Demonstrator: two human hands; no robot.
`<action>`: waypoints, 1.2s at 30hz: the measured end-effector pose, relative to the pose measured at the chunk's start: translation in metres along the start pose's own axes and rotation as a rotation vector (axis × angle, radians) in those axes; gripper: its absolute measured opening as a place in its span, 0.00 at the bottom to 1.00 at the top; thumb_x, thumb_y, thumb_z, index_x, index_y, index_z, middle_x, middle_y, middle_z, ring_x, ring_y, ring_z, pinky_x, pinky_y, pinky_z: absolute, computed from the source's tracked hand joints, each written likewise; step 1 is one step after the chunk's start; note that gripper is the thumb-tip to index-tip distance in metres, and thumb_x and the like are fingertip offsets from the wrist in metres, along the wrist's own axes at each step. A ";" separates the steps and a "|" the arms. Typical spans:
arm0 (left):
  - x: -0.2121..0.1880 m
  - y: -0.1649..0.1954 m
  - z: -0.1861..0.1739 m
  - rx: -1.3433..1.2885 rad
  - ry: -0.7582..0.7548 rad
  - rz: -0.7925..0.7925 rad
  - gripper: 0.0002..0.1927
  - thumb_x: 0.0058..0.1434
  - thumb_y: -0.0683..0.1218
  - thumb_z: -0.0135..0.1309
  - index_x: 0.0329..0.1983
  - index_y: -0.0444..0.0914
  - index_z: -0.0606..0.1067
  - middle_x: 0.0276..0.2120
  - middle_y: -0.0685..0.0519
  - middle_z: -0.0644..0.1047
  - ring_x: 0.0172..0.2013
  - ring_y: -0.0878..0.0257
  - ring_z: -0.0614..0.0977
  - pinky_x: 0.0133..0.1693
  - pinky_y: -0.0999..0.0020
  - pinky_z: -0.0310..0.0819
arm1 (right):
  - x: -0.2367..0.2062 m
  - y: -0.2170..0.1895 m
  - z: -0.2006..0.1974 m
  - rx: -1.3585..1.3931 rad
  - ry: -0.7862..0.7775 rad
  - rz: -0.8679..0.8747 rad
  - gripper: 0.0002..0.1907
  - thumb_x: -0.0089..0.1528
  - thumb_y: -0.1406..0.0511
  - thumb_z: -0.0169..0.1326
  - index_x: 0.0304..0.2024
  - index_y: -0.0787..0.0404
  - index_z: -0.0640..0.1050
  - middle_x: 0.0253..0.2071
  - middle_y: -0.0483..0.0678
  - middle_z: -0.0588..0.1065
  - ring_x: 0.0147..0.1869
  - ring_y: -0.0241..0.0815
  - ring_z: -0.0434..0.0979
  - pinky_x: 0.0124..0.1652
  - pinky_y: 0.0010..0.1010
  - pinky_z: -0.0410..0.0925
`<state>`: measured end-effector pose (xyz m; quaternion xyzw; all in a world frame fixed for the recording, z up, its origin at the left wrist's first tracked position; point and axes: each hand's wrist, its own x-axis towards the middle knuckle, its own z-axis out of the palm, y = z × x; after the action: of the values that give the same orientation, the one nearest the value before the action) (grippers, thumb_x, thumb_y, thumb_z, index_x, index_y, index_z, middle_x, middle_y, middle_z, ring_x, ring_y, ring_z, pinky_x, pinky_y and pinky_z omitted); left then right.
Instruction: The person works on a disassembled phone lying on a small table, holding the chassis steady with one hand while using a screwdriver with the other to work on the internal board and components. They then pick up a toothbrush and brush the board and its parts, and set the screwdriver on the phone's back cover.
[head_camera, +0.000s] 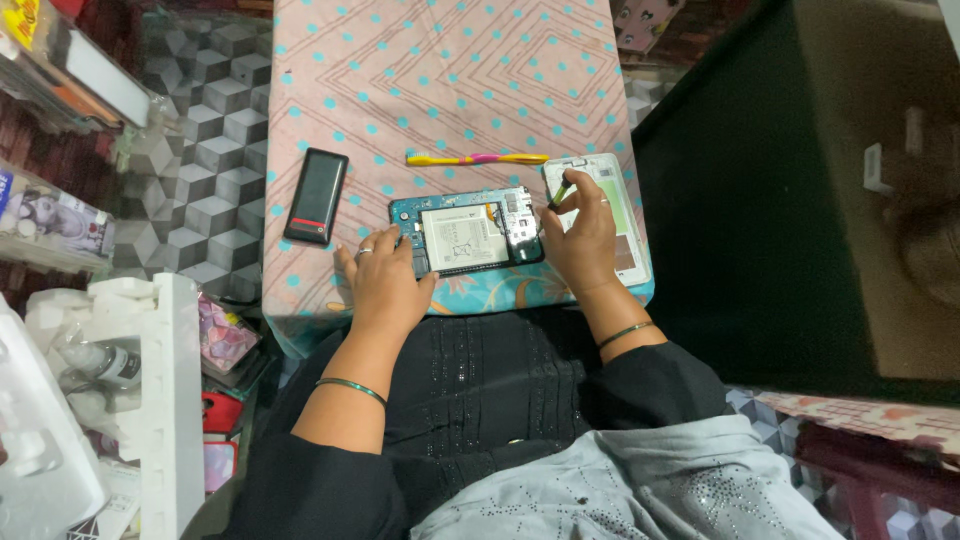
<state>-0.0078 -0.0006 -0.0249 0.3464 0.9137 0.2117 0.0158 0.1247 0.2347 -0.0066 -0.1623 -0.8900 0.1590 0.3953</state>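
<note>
Head view looks straight down on a small table (450, 60) covered in a pink cloth with teal dots, and on it, near its front edge, lies an opened phone (467, 232) with its back removed, the white battery and circuit board exposed in a teal frame. My left hand (385, 280) rests flat on the left end of the phone, fingers spread and pressing it down rather than closed around anything. My right hand (580, 240) is pinched on a thin dark tool (560, 193), held like a pen, its tip near the phone's right end; I cannot tell whether the tip touches the board. Under that hand sits the white back cover (620, 195), just beside the phone.

I judge the phone light, flat and stiff, but delicate now that it is open: the board and battery should not be squeezed or bent. The safe hold looks to be the frame edges and corners, as the left hand braces it, keeping fingers off the components. The cloth probably gives some grip, so it should not slide much.

Farther back lie a yellow-and-pink stick-like tool (478, 158) and, well to the left, a second dark phone (317, 195) with a red strip along its lower edge.
</note>
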 end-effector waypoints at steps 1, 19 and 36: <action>0.001 0.000 0.000 0.007 -0.009 -0.003 0.31 0.51 0.54 0.66 0.54 0.33 0.77 0.64 0.44 0.70 0.66 0.48 0.65 0.66 0.28 0.38 | -0.002 0.002 0.002 0.022 0.029 0.001 0.37 0.58 0.72 0.67 0.65 0.56 0.63 0.36 0.49 0.75 0.42 0.51 0.78 0.43 0.41 0.70; 0.000 -0.004 0.002 0.024 -0.003 0.016 0.32 0.52 0.54 0.66 0.56 0.33 0.77 0.64 0.44 0.70 0.66 0.48 0.65 0.66 0.28 0.38 | -0.023 0.029 -0.008 0.298 0.115 0.228 0.38 0.64 0.74 0.63 0.69 0.56 0.56 0.42 0.50 0.80 0.44 0.40 0.83 0.45 0.29 0.74; 0.000 -0.002 0.001 0.024 -0.004 0.015 0.31 0.52 0.54 0.66 0.55 0.33 0.77 0.64 0.44 0.70 0.66 0.48 0.65 0.66 0.29 0.38 | -0.015 0.005 -0.007 0.124 0.057 0.065 0.36 0.63 0.73 0.65 0.66 0.57 0.59 0.39 0.48 0.79 0.43 0.42 0.84 0.43 0.31 0.74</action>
<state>-0.0085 -0.0018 -0.0269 0.3537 0.9136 0.2001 0.0118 0.1400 0.2340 -0.0141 -0.1709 -0.8610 0.2221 0.4244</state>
